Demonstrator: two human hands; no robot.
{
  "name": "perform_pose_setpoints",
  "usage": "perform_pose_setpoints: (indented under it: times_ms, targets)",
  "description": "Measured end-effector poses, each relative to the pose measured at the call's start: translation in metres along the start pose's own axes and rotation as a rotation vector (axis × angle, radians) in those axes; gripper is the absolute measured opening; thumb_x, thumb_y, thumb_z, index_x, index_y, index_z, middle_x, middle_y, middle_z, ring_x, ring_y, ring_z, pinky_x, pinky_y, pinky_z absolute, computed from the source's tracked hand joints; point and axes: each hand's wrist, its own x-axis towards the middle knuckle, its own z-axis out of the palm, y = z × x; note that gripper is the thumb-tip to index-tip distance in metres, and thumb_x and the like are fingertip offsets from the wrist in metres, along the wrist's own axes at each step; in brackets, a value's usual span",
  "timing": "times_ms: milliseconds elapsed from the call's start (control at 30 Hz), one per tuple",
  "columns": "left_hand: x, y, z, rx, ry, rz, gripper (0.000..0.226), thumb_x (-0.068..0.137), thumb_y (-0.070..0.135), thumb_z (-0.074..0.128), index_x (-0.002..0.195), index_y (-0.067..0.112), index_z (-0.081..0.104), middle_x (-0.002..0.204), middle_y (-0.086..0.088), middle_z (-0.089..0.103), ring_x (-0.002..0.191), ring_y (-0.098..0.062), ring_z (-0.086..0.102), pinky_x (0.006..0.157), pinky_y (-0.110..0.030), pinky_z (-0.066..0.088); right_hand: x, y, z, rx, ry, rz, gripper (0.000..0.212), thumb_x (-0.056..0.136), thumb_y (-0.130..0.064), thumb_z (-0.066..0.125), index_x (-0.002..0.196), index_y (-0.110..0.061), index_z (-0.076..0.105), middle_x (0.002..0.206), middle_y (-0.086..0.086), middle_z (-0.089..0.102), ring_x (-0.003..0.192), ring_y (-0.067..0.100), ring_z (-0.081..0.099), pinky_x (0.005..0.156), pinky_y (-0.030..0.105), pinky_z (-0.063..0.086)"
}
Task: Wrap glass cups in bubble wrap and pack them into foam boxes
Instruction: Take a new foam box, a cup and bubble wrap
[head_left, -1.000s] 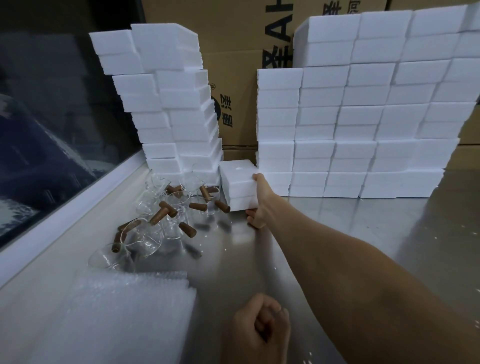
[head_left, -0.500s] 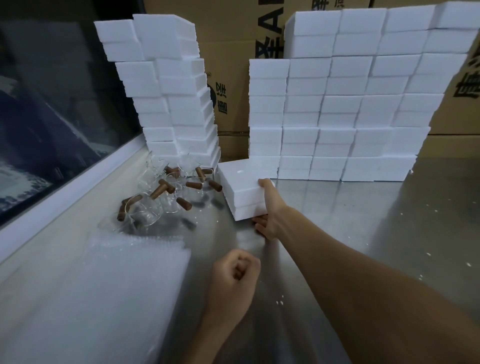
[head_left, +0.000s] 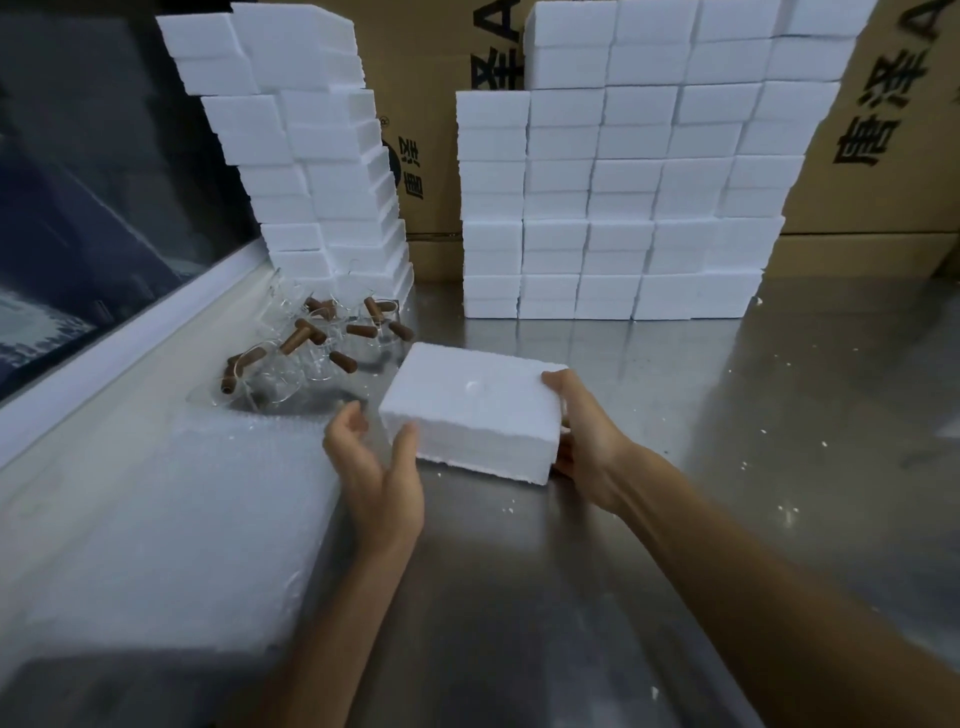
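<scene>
The steel desk (head_left: 597, 597) carries everything here. Beyond the grip, the big wall of stacked foam boxes (head_left: 623, 208) stands against printed cartons (head_left: 893, 130), and to the far left of the grip a leaning foam stack (head_left: 311, 156) tilts over the glass. Left of the grip and nearer the person lies a broad sheet of bubble wrap (head_left: 156, 519). The single foam box (head_left: 472, 410), closed and flat on the desk, sits between the two hands. Just beyond and left of it, the glass cups (head_left: 291, 358) with brown wooden handles lie jumbled together, none wrapped yet.

The likeliest trouble, as I judge it: that leaning stack looks ready to slide onto the cups if the desk is jolted or the box knocks it. The box's far left corner is near the cups, so a careless pull could sweep one over. Foam crumbs (head_left: 769, 452) already dot the desk, so a hard squeeze may chip the box's edges.

The right hand (head_left: 587, 441) grips the box's right end, thumb on top and fingers wrapped under the side, arm stretched forward. The left hand (head_left: 379, 467) is spread, palm toward the box, its thumb touching the near left corner, fingers loose and holding nothing.
</scene>
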Motion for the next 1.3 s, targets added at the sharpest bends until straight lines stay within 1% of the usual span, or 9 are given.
perform_pose_setpoints:
  times_ms: [133, 300, 367, 600, 733, 833, 1033, 1200, 1300]
  targets:
    - [-0.006, 0.010, -0.004, -0.074, -0.122, -0.069, 0.052, 0.082, 0.041, 0.056, 0.128, 0.022, 0.041, 0.123, 0.002, 0.056, 0.107, -0.013, 0.058, 0.083, -0.025, 0.049, -0.017, 0.003, -0.014, -0.074, -0.060, -0.015, 0.036, 0.090, -0.054, 0.052, 0.102, -0.026, 0.071, 0.092, -0.002, 0.078, 0.068, 0.013, 0.071, 0.051, 0.020, 0.049]
    - [-0.008, 0.009, -0.007, -0.014, -0.157, -0.066, 0.029, 0.090, 0.037, 0.060, 0.111, 0.020, 0.049, 0.104, 0.005, 0.063, 0.093, -0.015, 0.062, 0.067, -0.023, 0.047, -0.028, 0.006, -0.015, -0.120, 0.028, -0.042, 0.053, 0.084, -0.057, 0.066, 0.116, -0.015, 0.070, 0.106, 0.004, 0.076, 0.101, 0.024, 0.071, 0.095, 0.037, 0.054]
    - [-0.007, 0.008, -0.005, 0.006, -0.132, -0.054, 0.020, 0.095, 0.030, 0.060, 0.108, 0.018, 0.050, 0.100, 0.006, 0.063, 0.089, -0.013, 0.061, 0.064, -0.019, 0.045, -0.031, 0.008, -0.014, -0.111, 0.078, -0.050, 0.053, 0.082, -0.057, 0.069, 0.111, -0.013, 0.071, 0.103, 0.004, 0.077, 0.103, 0.026, 0.071, 0.100, 0.042, 0.052]
    - [-0.004, 0.000, 0.003, 0.148, -0.064, -0.050, 0.023, 0.099, 0.037, 0.052, 0.091, 0.016, 0.052, 0.085, 0.000, 0.059, 0.073, -0.011, 0.053, 0.059, -0.023, 0.040, -0.037, 0.025, -0.008, -0.171, 0.257, -0.169, 0.055, 0.091, -0.059, 0.056, 0.101, -0.007, 0.072, 0.102, 0.008, 0.075, 0.097, 0.025, 0.071, 0.092, 0.042, 0.055]
    - [-0.001, -0.005, 0.003, 0.187, -0.028, -0.036, 0.029, 0.099, 0.042, 0.049, 0.085, 0.017, 0.051, 0.083, 0.000, 0.057, 0.072, -0.011, 0.053, 0.058, -0.025, 0.039, -0.038, 0.031, -0.008, -0.273, 0.308, -0.251, 0.058, 0.095, -0.063, 0.041, 0.081, -0.016, 0.071, 0.085, -0.001, 0.074, 0.075, 0.010, 0.066, 0.060, 0.025, 0.046]
    - [0.000, -0.006, 0.003, 0.187, -0.009, -0.043, 0.030, 0.100, 0.044, 0.046, 0.089, 0.017, 0.053, 0.086, 0.000, 0.059, 0.077, -0.011, 0.055, 0.060, -0.025, 0.041, -0.042, 0.038, -0.007, -0.371, 0.286, -0.323, 0.060, 0.096, -0.068, 0.032, 0.076, -0.024, 0.067, 0.080, -0.016, 0.070, 0.077, -0.006, 0.062, 0.064, 0.015, 0.042]
    - [-0.005, -0.002, 0.001, 0.163, 0.020, -0.078, 0.021, 0.101, 0.046, 0.041, 0.100, 0.028, 0.051, 0.085, 0.019, 0.055, 0.079, -0.001, 0.054, 0.060, -0.019, 0.040, -0.047, 0.063, -0.012, -0.598, 0.111, -0.539, 0.051, 0.080, -0.085, 0.021, 0.109, -0.059, 0.053, 0.117, -0.025, 0.051, 0.116, -0.018, 0.039, 0.091, 0.004, 0.031]
    - [-0.015, -0.001, -0.009, 0.175, -0.011, -0.068, 0.037, 0.086, 0.065, 0.040, 0.087, 0.029, 0.049, 0.083, 0.010, 0.059, 0.076, -0.008, 0.056, 0.062, -0.029, 0.046, -0.051, 0.065, -0.015, -0.607, 0.187, -0.620, 0.041, 0.087, -0.077, 0.023, 0.104, -0.060, 0.056, 0.102, -0.015, 0.057, 0.103, -0.009, 0.049, 0.080, -0.003, 0.031]
    - [-0.019, 0.003, -0.012, 0.180, -0.029, -0.066, 0.045, 0.079, 0.071, 0.039, 0.081, 0.027, 0.047, 0.078, 0.006, 0.058, 0.069, -0.009, 0.054, 0.055, -0.025, 0.038, -0.051, 0.065, -0.016, -0.486, 0.214, -0.669, 0.044, 0.091, -0.069, 0.037, 0.115, -0.041, 0.062, 0.104, -0.018, 0.064, 0.097, -0.007, 0.057, 0.077, 0.003, 0.039]
